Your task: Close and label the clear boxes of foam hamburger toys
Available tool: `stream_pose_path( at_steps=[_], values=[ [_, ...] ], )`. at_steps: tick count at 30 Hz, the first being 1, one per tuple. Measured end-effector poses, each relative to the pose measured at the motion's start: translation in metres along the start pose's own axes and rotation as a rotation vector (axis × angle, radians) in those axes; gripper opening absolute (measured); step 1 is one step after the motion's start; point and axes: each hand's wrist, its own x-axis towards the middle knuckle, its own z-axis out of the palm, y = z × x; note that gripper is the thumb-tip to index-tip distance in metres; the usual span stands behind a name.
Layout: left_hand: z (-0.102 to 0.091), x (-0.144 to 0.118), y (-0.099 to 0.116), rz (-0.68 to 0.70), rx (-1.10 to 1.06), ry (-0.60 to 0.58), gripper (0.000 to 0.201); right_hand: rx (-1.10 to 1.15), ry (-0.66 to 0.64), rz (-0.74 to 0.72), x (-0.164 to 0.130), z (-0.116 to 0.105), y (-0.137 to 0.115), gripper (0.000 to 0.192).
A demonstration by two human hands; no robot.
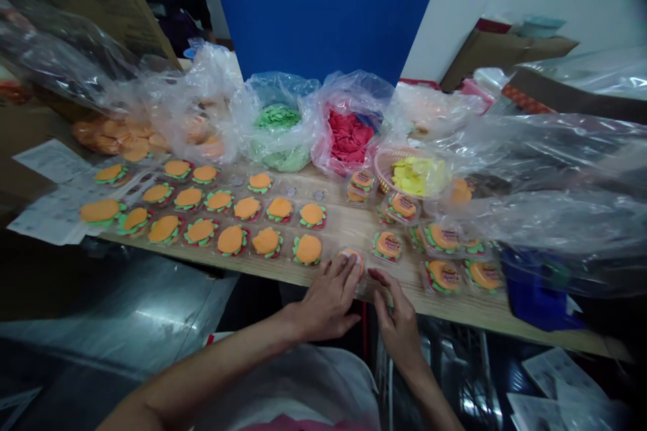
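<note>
My left hand [331, 297] lies with fingers stretched out over a toy burger [352, 257] in a clear plastic box near the table's front edge, covering much of it. Just right of that box, my right hand [397, 313] is held with thumb and fingers apart, nothing visible between them. Beyond it sits a boxed toy burger with a printed label [387, 244]. To the left, several orange-topped toy burgers [307, 249] with green and red layers rest in clear trays, set in rows. More labelled boxes [443, 276] stand at the right, some stacked.
Along the table's back are clear bags of green pieces [278, 116], red pieces [350, 136] and orange pieces [118, 135]. A pink basket [383, 172] holds yellow pieces [417, 175]. A blue bin [536, 293] is at right; a person [174, 0] is in the background.
</note>
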Motion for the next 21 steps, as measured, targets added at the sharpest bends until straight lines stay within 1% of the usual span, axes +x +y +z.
stream_pose_path(
  at_steps=[4, 9, 12, 16, 19, 21],
  values=[
    [0.003, 0.006, -0.005, 0.08, 0.114, -0.012, 0.073, 0.091, 0.042, 0.105, -0.011, 0.002, 0.003, 0.029],
    [0.007, 0.014, -0.009, 0.104, 0.198, 0.013, 0.066, 0.137, 0.092, 0.176, -0.02, 0.003, 0.006, 0.026],
    [0.012, 0.015, -0.009, 0.138, 0.253, 0.056, 0.054, 0.154, 0.126, 0.206, -0.023, 0.002, 0.006, 0.025],
    [0.02, 0.007, -0.007, 0.23, 0.332, 0.167, 0.031, 0.188, 0.164, 0.257, -0.025, -0.001, 0.004, 0.024],
    [0.02, -0.002, -0.01, 0.275, 0.312, 0.211, 0.031, 0.225, 0.196, 0.283, -0.025, -0.002, 0.006, 0.025],
    [0.017, -0.004, -0.014, 0.234, 0.253, 0.219, 0.036, 0.254, 0.213, 0.295, -0.025, -0.002, 0.009, 0.025]
  ],
)
